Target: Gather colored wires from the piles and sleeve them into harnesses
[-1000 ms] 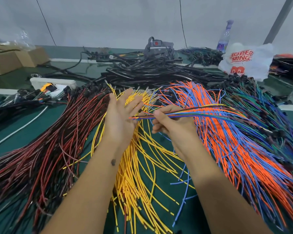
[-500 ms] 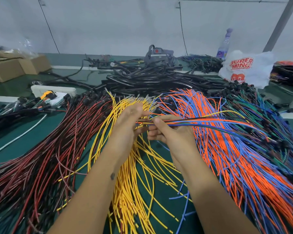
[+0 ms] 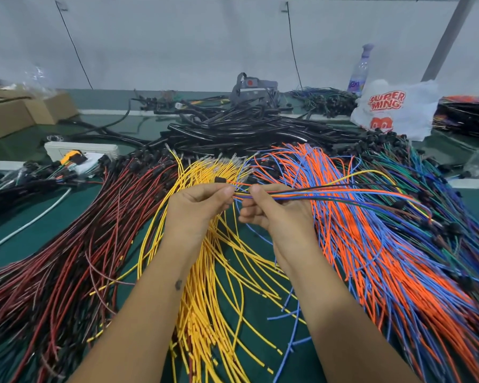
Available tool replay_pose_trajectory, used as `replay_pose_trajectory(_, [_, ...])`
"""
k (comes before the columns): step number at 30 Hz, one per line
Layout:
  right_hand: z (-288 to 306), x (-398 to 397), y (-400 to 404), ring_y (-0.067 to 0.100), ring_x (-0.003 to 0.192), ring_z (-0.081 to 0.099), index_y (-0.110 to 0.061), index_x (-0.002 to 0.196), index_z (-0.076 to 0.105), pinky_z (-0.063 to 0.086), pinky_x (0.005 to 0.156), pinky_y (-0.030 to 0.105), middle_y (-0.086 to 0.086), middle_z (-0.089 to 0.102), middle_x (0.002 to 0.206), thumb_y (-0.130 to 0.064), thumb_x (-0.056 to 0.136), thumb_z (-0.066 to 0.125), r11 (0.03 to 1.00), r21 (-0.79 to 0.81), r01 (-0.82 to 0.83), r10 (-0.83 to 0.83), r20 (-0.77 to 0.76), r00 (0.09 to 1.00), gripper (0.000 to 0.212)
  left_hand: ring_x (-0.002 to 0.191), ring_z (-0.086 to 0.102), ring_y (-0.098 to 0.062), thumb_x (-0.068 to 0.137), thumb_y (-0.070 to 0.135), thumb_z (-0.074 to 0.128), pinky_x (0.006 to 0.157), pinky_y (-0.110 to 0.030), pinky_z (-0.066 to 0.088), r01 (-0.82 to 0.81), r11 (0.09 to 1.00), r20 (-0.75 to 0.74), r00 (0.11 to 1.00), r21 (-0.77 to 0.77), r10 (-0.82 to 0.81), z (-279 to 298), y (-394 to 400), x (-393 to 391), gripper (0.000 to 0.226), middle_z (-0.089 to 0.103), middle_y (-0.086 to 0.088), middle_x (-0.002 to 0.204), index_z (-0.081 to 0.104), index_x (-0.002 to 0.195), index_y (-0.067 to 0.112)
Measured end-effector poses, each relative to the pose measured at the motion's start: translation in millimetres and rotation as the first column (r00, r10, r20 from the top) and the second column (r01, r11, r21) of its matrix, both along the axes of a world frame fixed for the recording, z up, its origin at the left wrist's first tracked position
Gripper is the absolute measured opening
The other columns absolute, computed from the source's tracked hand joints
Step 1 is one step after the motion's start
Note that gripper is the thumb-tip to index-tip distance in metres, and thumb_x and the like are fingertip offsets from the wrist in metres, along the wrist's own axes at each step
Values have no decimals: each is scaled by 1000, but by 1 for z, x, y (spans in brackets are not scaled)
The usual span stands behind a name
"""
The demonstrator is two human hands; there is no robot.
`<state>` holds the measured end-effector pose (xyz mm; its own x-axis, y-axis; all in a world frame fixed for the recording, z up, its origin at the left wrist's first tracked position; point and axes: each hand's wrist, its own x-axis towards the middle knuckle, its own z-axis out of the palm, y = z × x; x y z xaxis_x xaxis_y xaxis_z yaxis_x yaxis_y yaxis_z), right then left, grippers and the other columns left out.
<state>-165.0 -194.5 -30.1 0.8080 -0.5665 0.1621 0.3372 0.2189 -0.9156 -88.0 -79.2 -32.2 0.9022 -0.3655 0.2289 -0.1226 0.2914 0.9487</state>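
Mixed-colour wire bundle (image 3: 329,193) is held above the piles, running from both hands out to the right over the orange/blue wire pile (image 3: 371,244). Right hand (image 3: 271,211) pinches the bundle w/ thumb on top, fingers curled under. Left hand (image 3: 197,203) pinches the bundle's end just left of that, thumb tip nearly touching right thumb. Both forearms reach in from bottom, over the yellow wire pile (image 3: 205,272). Red/black wire pile (image 3: 67,258) at left; black sleeving tubes (image 3: 246,128) behind.
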Motion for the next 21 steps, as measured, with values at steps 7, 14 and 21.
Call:
replay_pose_trajectory(7, [5,9,-17,18,54,65,-2,89,65,56,56,28,11,67,63,-6,92,61,990,0,-139,139,-44,989,7,65,66,-10,71,22,71,64,-18,54,111,993,-59,992,42,-109,3,-2,11,20,71,-4,70,73,86,8])
replay_pose_trajectory(14, [-12,32,-41,18,48,61,-2,80,63,56,50,28,10,63,58,0,93,56,999,-5,32,-32,-152,988,15,93,67,-19,88,17,66,80,-31,53,-42,878,150,988,477,-34,25,-37,84,8,73,-8,96,75,88,18])
replay_pose_trajectory(21, [-22,35,-37,17,49,60,-6,79,63,55,53,29,6,63,56,-4,93,57,1000,-16,-9,5,-214,977,16,66,59,-23,98,9,46,57,-32,47,-298,660,375,927,689,28,11,-85,164,29,65,-10,104,65,115,22])
